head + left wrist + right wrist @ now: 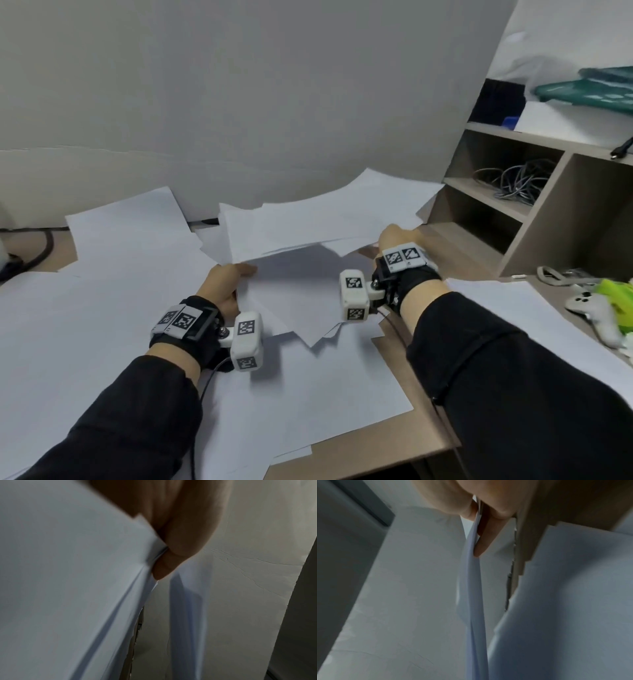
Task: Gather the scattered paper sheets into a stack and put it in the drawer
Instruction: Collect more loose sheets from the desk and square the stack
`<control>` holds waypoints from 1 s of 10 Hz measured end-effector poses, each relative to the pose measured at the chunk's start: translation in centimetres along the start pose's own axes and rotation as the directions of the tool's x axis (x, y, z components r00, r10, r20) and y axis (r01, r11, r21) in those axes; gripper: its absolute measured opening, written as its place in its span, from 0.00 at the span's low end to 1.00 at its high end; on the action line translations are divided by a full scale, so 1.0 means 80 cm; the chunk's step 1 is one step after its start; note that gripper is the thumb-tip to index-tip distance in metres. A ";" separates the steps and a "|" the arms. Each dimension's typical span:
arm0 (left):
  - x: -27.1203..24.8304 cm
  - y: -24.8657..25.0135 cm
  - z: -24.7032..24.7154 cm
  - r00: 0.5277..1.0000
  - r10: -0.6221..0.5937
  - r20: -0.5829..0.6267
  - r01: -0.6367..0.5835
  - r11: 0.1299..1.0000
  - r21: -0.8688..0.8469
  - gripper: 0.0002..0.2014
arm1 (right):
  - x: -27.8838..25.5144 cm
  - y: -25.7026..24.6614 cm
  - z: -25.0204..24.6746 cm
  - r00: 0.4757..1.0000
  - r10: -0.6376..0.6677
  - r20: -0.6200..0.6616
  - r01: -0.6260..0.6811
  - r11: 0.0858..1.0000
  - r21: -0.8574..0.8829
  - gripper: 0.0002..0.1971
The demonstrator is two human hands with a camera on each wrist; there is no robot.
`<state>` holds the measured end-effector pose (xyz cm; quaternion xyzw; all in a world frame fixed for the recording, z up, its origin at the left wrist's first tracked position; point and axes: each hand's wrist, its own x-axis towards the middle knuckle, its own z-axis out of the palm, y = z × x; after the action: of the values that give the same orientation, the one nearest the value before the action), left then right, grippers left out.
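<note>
A loose bundle of white paper sheets [318,219] is lifted above the desk, held by both hands. My left hand [227,284] pinches its near left corner, and in the left wrist view the fingers [163,569] clamp the sheet edges [85,588]. My right hand [399,238] pinches the right edge, thumb and fingers [481,547] on either side of the sheets [474,601]. More sheets [102,291] lie scattered flat over the desk, with others [308,377] under the lifted bundle. No drawer shows in any view.
A wooden shelf unit [534,205] with cables [517,181] stands at the right. A white game controller [596,315] and a green object [616,294] lie on the desk's right side. A grey wall panel [239,102] rises behind. A black cable [37,246] lies at far left.
</note>
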<state>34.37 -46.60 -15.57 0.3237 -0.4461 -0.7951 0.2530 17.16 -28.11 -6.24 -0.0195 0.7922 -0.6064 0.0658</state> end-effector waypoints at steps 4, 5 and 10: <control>-0.009 -0.004 0.010 0.989 0.057 0.133 -0.027 0.976 -0.218 0.16 | 0.019 0.077 0.066 0.829 0.251 0.499 -0.333 0.939 0.082 0.20; -0.006 -0.008 0.010 0.974 0.031 0.226 0.009 0.985 -0.174 0.14 | 0.006 0.078 0.070 0.789 0.299 0.537 -0.387 0.920 0.056 0.12; 0.021 -0.001 -0.020 0.957 0.114 -0.266 -0.121 0.993 -0.011 0.15 | 0.065 0.064 0.032 0.811 0.308 0.498 -0.457 0.864 0.210 0.10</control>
<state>34.44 -48.58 -16.71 0.3965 -0.4159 -0.7342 0.3617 12.62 -29.75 -12.25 0.0145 0.6332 -0.6791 0.3710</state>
